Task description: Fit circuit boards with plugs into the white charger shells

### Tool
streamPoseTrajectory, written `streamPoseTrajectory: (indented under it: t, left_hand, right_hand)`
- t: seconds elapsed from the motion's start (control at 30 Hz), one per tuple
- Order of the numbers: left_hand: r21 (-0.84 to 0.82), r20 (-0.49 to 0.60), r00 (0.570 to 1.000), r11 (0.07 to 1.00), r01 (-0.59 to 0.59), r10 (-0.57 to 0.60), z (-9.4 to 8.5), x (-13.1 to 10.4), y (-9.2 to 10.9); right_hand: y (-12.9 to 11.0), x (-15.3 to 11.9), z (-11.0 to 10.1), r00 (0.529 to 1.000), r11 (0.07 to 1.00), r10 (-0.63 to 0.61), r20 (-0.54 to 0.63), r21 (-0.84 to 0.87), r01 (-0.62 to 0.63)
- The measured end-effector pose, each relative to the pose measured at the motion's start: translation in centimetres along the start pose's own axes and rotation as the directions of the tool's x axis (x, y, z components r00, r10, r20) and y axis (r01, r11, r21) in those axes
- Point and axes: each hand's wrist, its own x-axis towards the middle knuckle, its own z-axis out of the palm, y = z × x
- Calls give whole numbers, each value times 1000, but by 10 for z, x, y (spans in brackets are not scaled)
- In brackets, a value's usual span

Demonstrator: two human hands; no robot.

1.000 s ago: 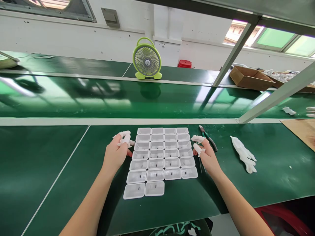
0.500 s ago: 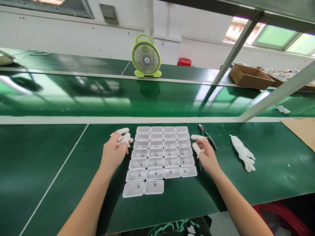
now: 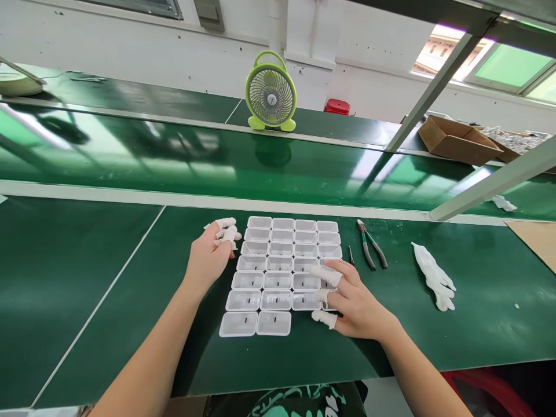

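Note:
Small white plastic trays stand in close rows on the green table, many with a tiny dark piece inside. At the left edge of the rows, my left hand is closed, its fingertips in white finger cots pressed together; whatever they may hold is hidden. My right hand is spread over the right-hand trays, cotted fingers apart, holding nothing I can see. It covers parts of the lower right trays. A thin dark tool lies beside the rows, partly hidden behind that hand. Pliers-like cutters with dark green handles lie farther right.
A crumpled white glove lies on the right of the table. A green fan stands on the back ledge. Cardboard boxes sit at the back right, behind a slanting metal post. Brown cardboard lies at the right edge.
My right hand has moved left and down from beside the trays to over them, its fingers spreading. The cutters and thin tool are now more exposed. My left hand stays closed; the view has shifted slightly.

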Motion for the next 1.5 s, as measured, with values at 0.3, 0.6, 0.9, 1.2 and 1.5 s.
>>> streamPoseTrajectory:
  t: [0.3, 0.6, 0.9, 1.2, 1.5]
  left_hand:
    - [5, 12, 1000, 1000, -20, 20, 1, -1, 2]
    - [-19, 26, 999, 999, -28, 28, 3, -1, 4]
    - [8, 17, 998, 998, -68, 68, -1, -4, 5]
    - [57, 30, 997, 996, -66, 65, -4, -5, 4]
    - [92, 56, 997, 994, -53, 48, -3, -4, 5]
  right_hand:
    - [-30, 3, 2, 987, 989, -147, -67, -37, 145]
    - [-75, 14, 28, 945, 945, -328, -2, -11, 328]
    - [-70, 12, 37, 956, 956, -290, 46, -38, 291]
    - [-70, 16, 32, 956, 956, -292, 39, -23, 293]
    - [-66, 12, 34, 965, 969, -246, -97, -36, 243]
